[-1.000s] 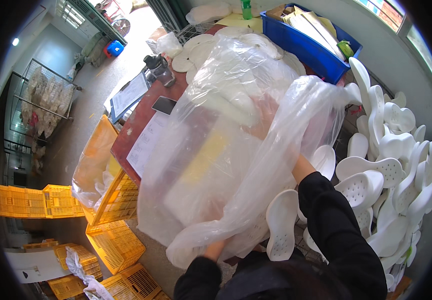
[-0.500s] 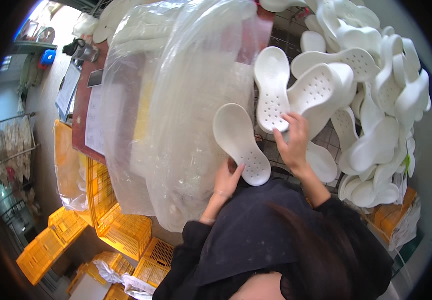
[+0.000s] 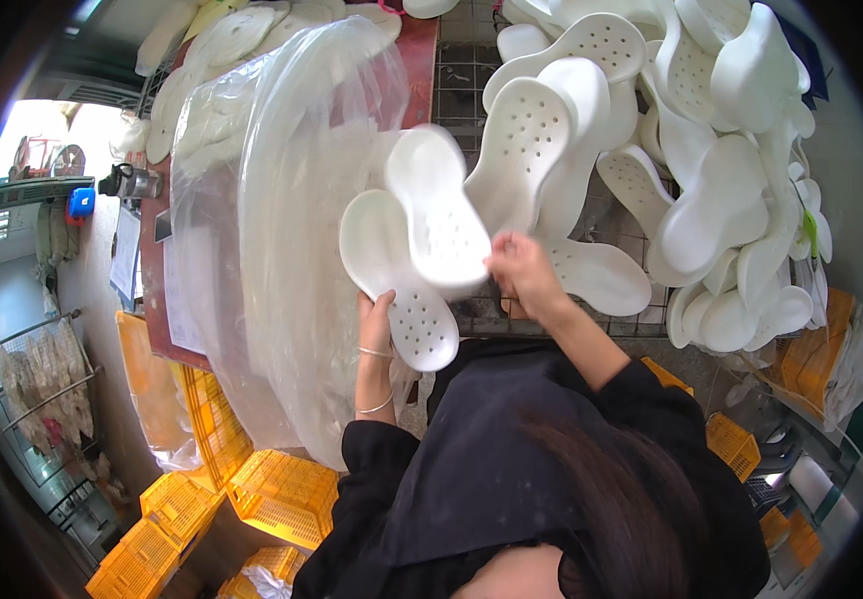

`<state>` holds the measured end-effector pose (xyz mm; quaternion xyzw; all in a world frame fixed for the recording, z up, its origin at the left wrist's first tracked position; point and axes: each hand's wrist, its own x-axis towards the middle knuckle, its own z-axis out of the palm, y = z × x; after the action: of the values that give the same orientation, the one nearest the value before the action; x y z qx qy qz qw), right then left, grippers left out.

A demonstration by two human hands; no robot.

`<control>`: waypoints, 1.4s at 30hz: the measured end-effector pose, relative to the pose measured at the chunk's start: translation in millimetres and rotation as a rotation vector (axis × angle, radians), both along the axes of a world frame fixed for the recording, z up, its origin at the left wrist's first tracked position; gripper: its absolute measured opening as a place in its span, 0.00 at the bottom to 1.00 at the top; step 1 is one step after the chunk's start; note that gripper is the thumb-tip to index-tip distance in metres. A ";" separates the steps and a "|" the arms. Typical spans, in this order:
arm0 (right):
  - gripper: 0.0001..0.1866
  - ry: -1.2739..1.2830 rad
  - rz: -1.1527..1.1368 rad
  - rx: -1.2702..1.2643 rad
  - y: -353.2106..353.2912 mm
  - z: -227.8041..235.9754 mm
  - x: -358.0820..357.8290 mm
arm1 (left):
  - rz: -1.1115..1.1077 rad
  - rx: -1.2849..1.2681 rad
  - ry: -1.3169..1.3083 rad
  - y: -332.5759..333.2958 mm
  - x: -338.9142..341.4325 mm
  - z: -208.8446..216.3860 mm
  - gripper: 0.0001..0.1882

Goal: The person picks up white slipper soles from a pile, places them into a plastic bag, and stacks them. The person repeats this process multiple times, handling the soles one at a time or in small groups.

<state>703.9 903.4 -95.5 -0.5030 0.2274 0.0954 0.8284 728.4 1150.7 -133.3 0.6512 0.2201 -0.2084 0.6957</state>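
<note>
My left hand [image 3: 375,317] grips a white foam insole [image 3: 376,235] with small round holes at its lower end. A second white insole [image 3: 426,175] is pinched at its lower right edge by my right hand [image 3: 525,270]. It is slightly blurred and partly covers the first one; I cannot tell whether the two touch. Just right of it rests another perforated insole [image 3: 523,125] on a dark wire rack [image 3: 459,85]. Below and right of my right hand lies one more insole [image 3: 601,280].
A heap of white insoles [image 3: 726,200] fills the right side. Clear plastic bags [image 3: 297,220] with pale contents cover much of the red table [image 3: 417,65] on the left. Yellow crates [image 3: 287,494] stand low at the left. A metal bottle [image 3: 137,182] sits on the table's far left.
My right hand has moved left with the second insole, bringing it from beside the first insole to overlapping it. The view has shifted, and the left hand keeps its grip.
</note>
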 end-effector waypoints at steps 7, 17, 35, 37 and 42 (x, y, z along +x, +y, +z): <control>0.18 0.117 0.226 -1.060 -11.4 74.0 -13.9 | 0.143 -0.591 -0.096 -21.8 -47.1 6.4 0.53; 0.37 -0.203 0.003 -1.593 32.1 -38.9 60.2 | 0.140 -0.509 0.166 10.4 -37.5 27.2 0.40; 0.48 0.012 0.334 -1.598 -52.1 -26.2 118.6 | 0.223 -0.917 0.189 -9.2 -80.3 98.3 0.44; 0.33 -0.085 0.064 -1.609 -58.2 -15.5 113.3 | 0.270 -0.871 0.138 7.8 -73.3 91.4 0.45; 0.27 -0.279 0.212 -0.235 -34.0 12.9 74.5 | 0.287 -0.456 -0.084 69.1 -13.6 89.0 0.46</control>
<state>778.4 869.4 -82.6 -0.6255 0.0661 0.0844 0.7728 714.8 1219.8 -44.3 0.4481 0.2285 -0.1243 0.8553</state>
